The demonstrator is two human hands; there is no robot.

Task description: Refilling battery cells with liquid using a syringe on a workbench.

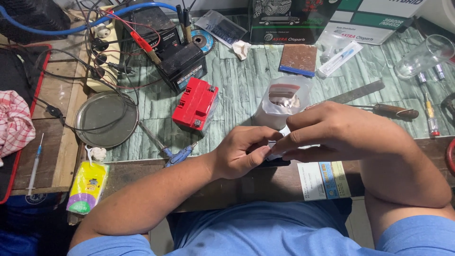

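**A:** What are the hands doing?

**B:** Both meet at the near edge of the workbench (246, 90), just in front of the person's blue shirt. The left hand (244, 151) is curled half closed, thumb along the bottom, cupping a small dark object (274, 161) from below and from the left. The right hand (336, 132) comes in from the right with its fingers drawn narrow, thumb and forefinger pinched on a small white piece (279, 148) at the top of that object.

**A:** Which way does the object point?

**B:** Only a thin dark strip shows beneath the fingers. That strip runs left to right, along the bench edge. The hands hide the rest, so I cannot tell its full shape or which end is which.

**A:** What lies around them?

**B:** Just beyond the fingers stands a clear plastic bag (283, 100) with brownish contents. To its left a red battery (195, 105) lies tilted, and further back sits a black battery (182, 65) with red-handled clips and wires on it. A round metal dish (106, 118) rests at the left, and a blue-handled screwdriver (173, 152) lies near the left wrist. A metal ruler (358, 92) and a wooden-handled tool (391, 110) lie behind the right hand.
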